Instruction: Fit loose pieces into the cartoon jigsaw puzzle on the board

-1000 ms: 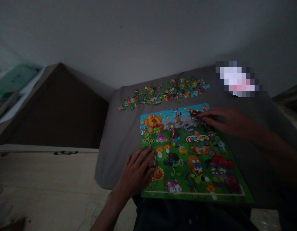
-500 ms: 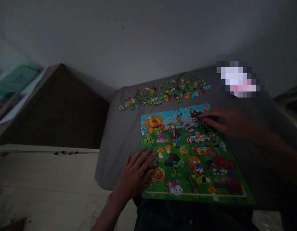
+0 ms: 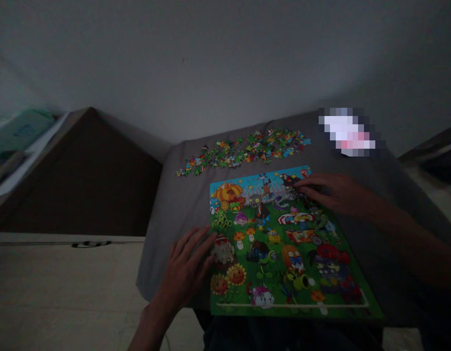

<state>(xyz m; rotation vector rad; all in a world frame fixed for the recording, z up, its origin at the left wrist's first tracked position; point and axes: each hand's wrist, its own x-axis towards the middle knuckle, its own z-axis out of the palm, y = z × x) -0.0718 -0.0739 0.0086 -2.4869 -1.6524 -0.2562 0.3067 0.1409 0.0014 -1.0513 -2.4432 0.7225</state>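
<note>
A puzzle board [image 3: 260, 261] printed with colourful cartoon plants and zombies lies at the near edge of the grey cloth surface. My left hand [image 3: 187, 261] rests at the board's left edge, its fingers stretched out and fingertips just over the rim; nothing is in it. At the upper right of the board is my right hand [image 3: 333, 192], index finger and thumb apart, fingertips at the printed picture. No piece can be made out in it. Beyond the board, many loose jigsaw pieces [image 3: 256, 151] are spread in a long heap.
The grey cloth-covered surface [image 3: 174, 209] meets a pale wall [image 3: 225, 63] behind. A pixelated bright patch [image 3: 344, 131] lies at its far right. On the left stands a dark cabinet [image 3: 97, 180] with a green package [image 3: 26, 129] on top. Pale floor shows below.
My left hand has slid left off the board's picture to its edge, uncovering a printed figure. My right hand stays at the upper right. The whole view has shifted slightly.
</note>
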